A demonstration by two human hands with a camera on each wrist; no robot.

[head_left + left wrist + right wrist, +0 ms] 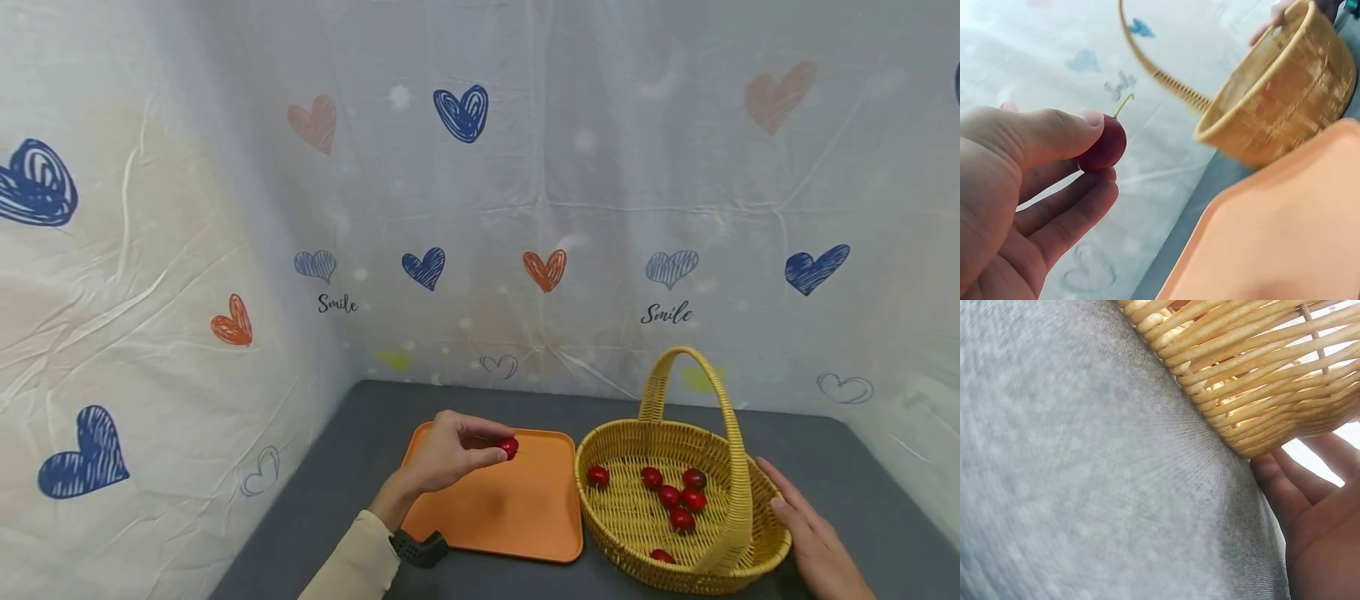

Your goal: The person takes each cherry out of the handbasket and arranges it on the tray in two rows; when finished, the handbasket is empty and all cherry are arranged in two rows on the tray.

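Observation:
My left hand (448,457) is over the orange tray (517,517) and pinches a dark red cherry (1107,145) between thumb and fingertips. A thin green stem sticks out of the cherry in the left wrist view. Right of the tray stands a yellow wicker basket (617,540) with a tall arched handle (738,467). Several red cherries (670,497) lie spread over its bottom. At the basket's right side, my right hand (813,529) rests against the outer wall, its fingers extended. In the right wrist view those fingers (1282,487) touch the woven side low down.
A dark grey table (322,500) carries the tray and basket, which stand close side by side. A pale curtain (480,192) printed with hearts hangs behind and along the left. A black band (418,550) sits on the left wrist.

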